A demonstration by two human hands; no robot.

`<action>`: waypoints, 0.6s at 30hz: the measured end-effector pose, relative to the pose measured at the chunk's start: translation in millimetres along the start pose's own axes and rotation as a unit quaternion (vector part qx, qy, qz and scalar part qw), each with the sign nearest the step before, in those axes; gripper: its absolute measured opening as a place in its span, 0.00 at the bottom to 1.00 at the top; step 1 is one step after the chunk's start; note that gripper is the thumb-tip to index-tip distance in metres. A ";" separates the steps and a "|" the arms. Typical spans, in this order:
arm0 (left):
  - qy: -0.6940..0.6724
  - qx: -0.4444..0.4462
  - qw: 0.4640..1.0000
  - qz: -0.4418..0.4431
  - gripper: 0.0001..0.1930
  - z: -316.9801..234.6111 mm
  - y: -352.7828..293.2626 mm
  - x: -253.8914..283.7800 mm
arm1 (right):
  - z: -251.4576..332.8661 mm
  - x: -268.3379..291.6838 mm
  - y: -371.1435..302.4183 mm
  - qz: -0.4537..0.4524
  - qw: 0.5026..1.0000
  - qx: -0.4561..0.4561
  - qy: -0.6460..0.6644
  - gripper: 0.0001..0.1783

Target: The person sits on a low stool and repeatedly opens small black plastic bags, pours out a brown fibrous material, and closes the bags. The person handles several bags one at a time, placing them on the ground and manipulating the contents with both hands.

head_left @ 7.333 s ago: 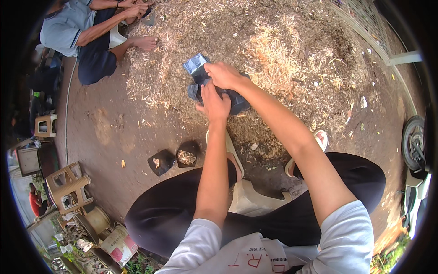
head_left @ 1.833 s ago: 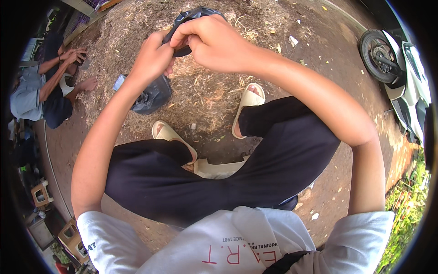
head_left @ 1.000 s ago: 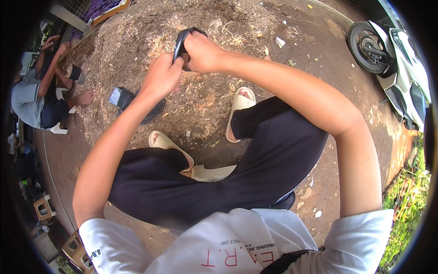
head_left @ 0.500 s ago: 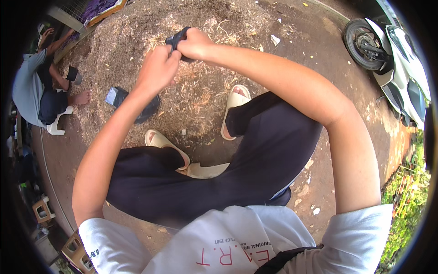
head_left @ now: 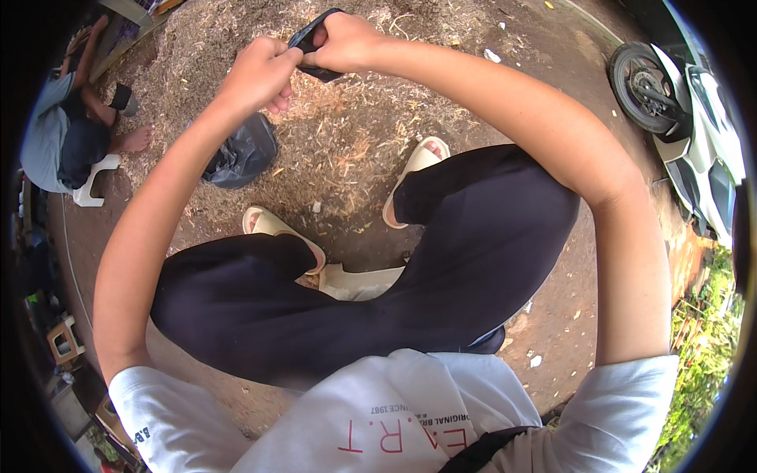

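ground: bare dirt [head_left: 568,315]; straw litter [head_left: 355,134] | right: parked scooter [head_left: 686,126]; grass [head_left: 702,355] | daylight

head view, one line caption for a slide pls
Seated person's left hand and right hand pinch a small black plastic bag above straw-strewn ground, filled black bag nearby.

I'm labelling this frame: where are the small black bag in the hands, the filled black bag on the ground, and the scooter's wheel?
small black bag [head_left: 314,39], head view, its upper fold.
filled black bag [head_left: 240,154], head view, its bulging middle.
scooter's wheel [head_left: 643,94], head view, its hub.

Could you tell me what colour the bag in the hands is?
Black; the bag shows in the head view.
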State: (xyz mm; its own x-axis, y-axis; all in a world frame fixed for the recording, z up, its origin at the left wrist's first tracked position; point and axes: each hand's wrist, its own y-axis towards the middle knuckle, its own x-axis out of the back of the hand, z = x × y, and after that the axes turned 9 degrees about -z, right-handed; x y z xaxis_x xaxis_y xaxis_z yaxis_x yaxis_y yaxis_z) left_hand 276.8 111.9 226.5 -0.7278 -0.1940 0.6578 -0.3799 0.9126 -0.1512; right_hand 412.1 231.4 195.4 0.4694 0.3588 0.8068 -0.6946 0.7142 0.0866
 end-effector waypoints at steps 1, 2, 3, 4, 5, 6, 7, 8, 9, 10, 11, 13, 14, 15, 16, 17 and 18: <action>0.000 0.004 1.000 0.003 0.19 6.0 4.1 0.7 | -2.0 1.6 0.9 0.020 0.999 0.020 -0.016 0.19; -0.001 -0.007 1.000 0.020 0.19 13.2 10.7 4.2 | -7.0 0.1 7.6 0.045 0.996 0.051 -0.065 0.14; -0.005 -0.005 1.000 0.017 0.18 17.6 13.4 2.6 | -10.6 -3.0 16.2 0.083 0.992 0.044 -0.081 0.13; -0.010 0.000 1.000 0.017 0.17 21.9 13.6 -5.4 | -17.5 -11.1 24.2 0.125 0.987 0.036 -0.096 0.12; -0.016 0.008 1.000 0.016 0.17 30.6 13.4 -13.5 | -22.2 -23.5 30.9 0.171 0.979 0.030 -0.111 0.12; -0.019 0.020 0.999 0.038 0.17 38.6 14.0 -20.1 | -29.0 -35.6 32.9 0.189 0.976 0.030 -0.102 0.12; -0.025 0.029 0.998 0.048 0.17 48.4 15.3 -24.1 | -32.9 -50.0 33.9 0.194 0.975 0.040 -0.106 0.11; -0.032 0.037 0.997 0.058 0.17 59.6 17.1 -30.7 | -38.5 -65.2 33.4 0.199 0.973 0.049 -0.111 0.11; -0.040 0.047 0.996 0.067 0.18 71.5 19.6 -37.8 | -44.8 -79.3 32.2 0.205 0.970 0.060 -0.115 0.10; -0.048 0.063 0.995 0.063 0.17 84.9 18.7 -41.9 | -40.4 -85.2 32.4 0.247 0.960 0.067 -0.114 0.13; -0.056 0.062 0.995 0.049 0.18 98.3 18.1 -51.9 | -40.2 -91.2 33.6 0.274 0.943 0.079 -0.173 0.14; -0.065 0.054 0.996 0.020 0.20 117.7 18.9 -70.5 | -56.8 -103.8 23.4 0.248 0.957 0.111 -0.105 0.13; -0.074 0.089 0.993 0.025 0.19 118.2 16.3 -73.3 | -65.7 -110.4 18.9 0.254 0.956 0.119 -0.081 0.13; -0.059 0.072 0.996 0.014 0.19 129.9 17.1 -79.2 | -75.6 -117.1 13.7 0.259 0.956 0.124 -0.057 0.13; -0.041 0.051 0.998 0.003 0.18 142.9 17.7 -84.0 | -79.9 -123.1 9.0 0.258 0.957 0.128 -0.033 0.14; -0.025 0.026 0.999 -0.007 0.18 156.7 19.5 -91.4 | -82.4 -131.2 2.9 0.266 0.956 0.122 -0.028 0.12; -0.029 0.014 0.998 -0.050 0.17 169.2 18.6 -98.8 | -84.0 -139.5 -5.8 0.272 0.955 0.115 -0.023 0.12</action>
State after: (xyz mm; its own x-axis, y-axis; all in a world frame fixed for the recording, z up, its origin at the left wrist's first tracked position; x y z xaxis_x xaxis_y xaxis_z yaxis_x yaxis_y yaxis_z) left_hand 245.1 87.2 33.8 -0.7160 -0.3052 0.6278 -0.4686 0.8768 -0.1081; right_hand 396.5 227.7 33.3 -0.0166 0.6082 0.7936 -0.9327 0.2765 -0.2315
